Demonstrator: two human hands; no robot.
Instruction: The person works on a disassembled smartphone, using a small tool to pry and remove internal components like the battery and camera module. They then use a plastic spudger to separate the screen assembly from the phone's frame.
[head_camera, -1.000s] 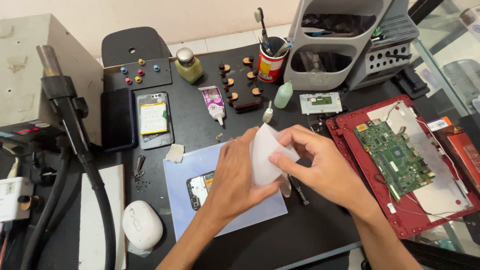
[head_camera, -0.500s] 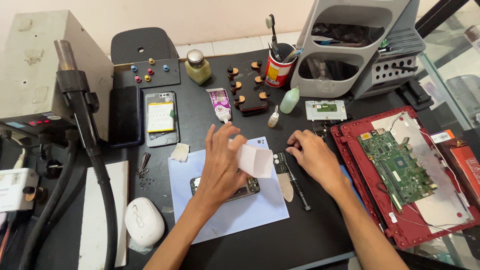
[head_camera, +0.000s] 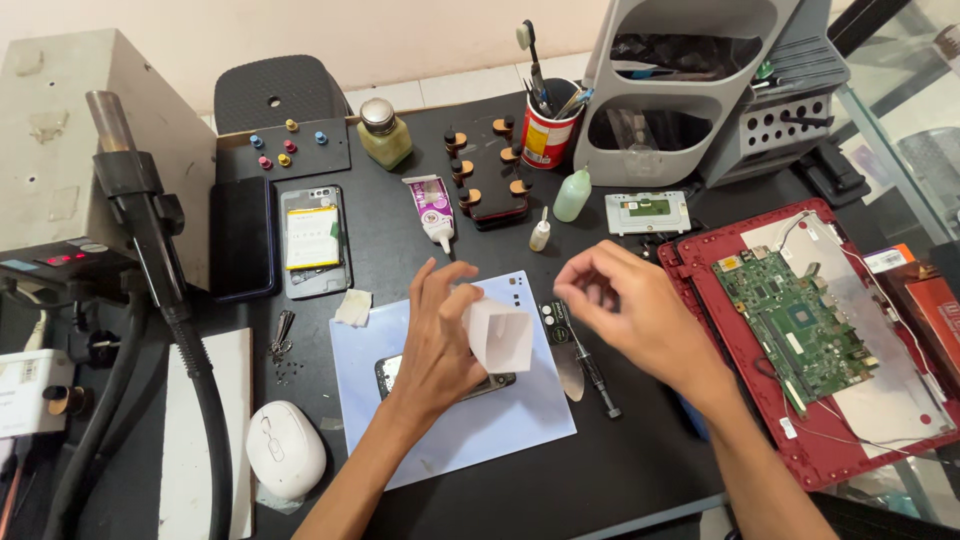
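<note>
My left hand (head_camera: 440, 335) holds a folded white tissue (head_camera: 499, 335) and presses it down over a dark phone (head_camera: 392, 373) lying on a pale blue mat (head_camera: 470, 430). Most of the phone is hidden under the hand. My right hand (head_camera: 625, 305) hovers to the right of the tissue, above the mat's edge, fingers loosely curled with nothing in them. Just below that hand lie a black screwdriver (head_camera: 598, 385) and a flat metal spatula (head_camera: 568, 368).
An opened red laptop base with a green circuit board (head_camera: 800, 325) lies at the right. At the back stand a red cup of tools (head_camera: 545, 135), a grey organiser (head_camera: 690, 90) and small bottles. An opened phone (head_camera: 314, 240), hot-air station (head_camera: 70, 170) and white mouse (head_camera: 285, 448) sit left.
Both hands held the tissue together above the mat a second ago. The right hand let go and moved right; the left hand brought the tissue down onto the phone.
</note>
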